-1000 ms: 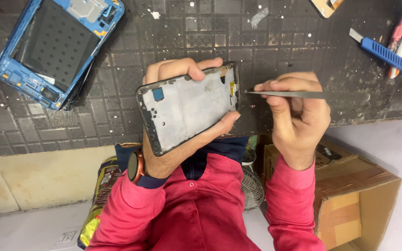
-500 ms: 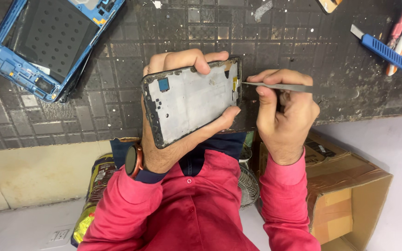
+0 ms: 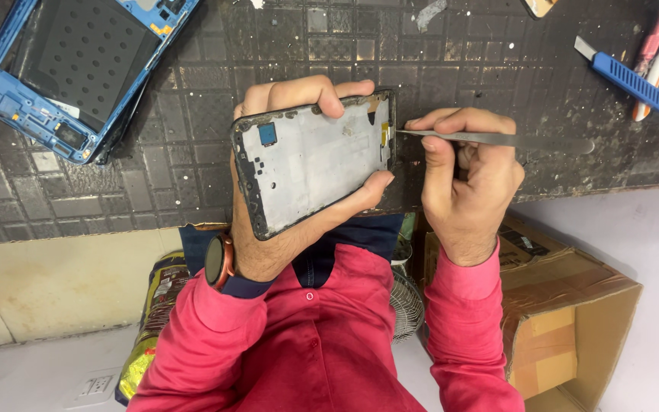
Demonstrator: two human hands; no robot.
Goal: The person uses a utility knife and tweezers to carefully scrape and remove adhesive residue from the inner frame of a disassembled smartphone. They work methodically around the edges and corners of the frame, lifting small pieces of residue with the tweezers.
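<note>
My left hand (image 3: 284, 229) grips a phone's grey metal middle frame (image 3: 316, 162), holding it over the dark gridded work mat (image 3: 192, 114) with fingers curled over its top edge and the thumb on its lower corner. A small blue part sits near the frame's upper left. My right hand (image 3: 463, 187) pinches metal tweezers (image 3: 490, 140), whose tip touches the frame's right edge beside a small yellow part. A watch is on my left wrist.
A blue phone back shell (image 3: 70, 65) lies on the mat at the upper left. A blue utility knife (image 3: 634, 80) and other tools lie at the upper right. An open cardboard box (image 3: 573, 305) stands on the floor at the lower right, a fan and a bag beneath.
Both hands with the frame and tweezers stay together; the tweezers' tip has moved in against the frame's right edge. The view has shifted slightly.
</note>
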